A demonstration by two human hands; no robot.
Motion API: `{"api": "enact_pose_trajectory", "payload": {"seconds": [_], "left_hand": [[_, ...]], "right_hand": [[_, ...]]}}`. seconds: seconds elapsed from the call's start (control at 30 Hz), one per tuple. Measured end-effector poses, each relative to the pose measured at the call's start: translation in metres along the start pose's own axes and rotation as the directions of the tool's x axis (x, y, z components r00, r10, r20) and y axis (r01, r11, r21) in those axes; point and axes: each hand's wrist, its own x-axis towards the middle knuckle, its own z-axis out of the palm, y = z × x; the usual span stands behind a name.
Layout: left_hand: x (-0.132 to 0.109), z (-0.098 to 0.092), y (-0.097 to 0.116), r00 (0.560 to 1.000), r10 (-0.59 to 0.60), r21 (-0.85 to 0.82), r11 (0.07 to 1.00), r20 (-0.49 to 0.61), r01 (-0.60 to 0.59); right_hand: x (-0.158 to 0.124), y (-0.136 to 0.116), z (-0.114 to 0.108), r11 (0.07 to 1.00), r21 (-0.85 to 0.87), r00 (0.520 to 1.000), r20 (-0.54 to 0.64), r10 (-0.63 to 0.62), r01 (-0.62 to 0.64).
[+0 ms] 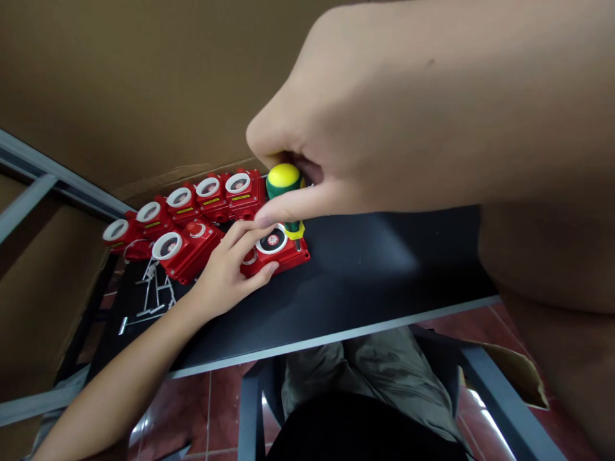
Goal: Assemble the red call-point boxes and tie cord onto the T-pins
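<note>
My right hand is closed around a screwdriver with a green and yellow handle. The screwdriver stands nearly upright, its short metal shank pointing down at the right corner of a red alarm box. Whether the tip sits in a screw is too small to tell. That box lies on the black tabletop and has a round window with a white ring. Over its left part lies my left hand, gripping it with fingers across the top and the thumb along the near side.
Behind my left hand, several similar red boxes stand in a row. Another red box with a red knob is closer. Small metal T-shaped rods lie at left. A cardboard wall rises behind the black table.
</note>
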Motion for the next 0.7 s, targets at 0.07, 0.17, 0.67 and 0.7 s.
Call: {"api": "enact_pose_trajectory", "payload": {"seconds": [0.07, 0.17, 0.67, 0.7], "left_hand": [[-0.002, 0.0, -0.001, 1.0, -0.019, 0.024, 1.0, -0.002, 0.019], [-0.001, 0.0, -0.001, 1.0, -0.015, 0.031, 0.999, -0.001, 0.015], [0.003, -0.001, -0.004, 0.998, 0.065, -0.033, 0.997, -0.003, -0.065], [0.003, -0.001, -0.004, 0.998, 0.068, -0.038, 0.997, -0.005, -0.068]], "right_hand": [[0.003, -0.013, 0.003, 0.972, -0.231, 0.999, -0.007, 0.054, -0.054], [0.01, -0.024, 0.003, 0.947, -0.304, 0.989, 0.075, 0.127, -0.098], [0.015, 0.038, 0.0, 0.926, 0.14, 0.936, -0.004, -0.353, 0.35], [0.016, 0.036, -0.001, 0.933, 0.125, 0.941, -0.004, -0.339, 0.337]]}}
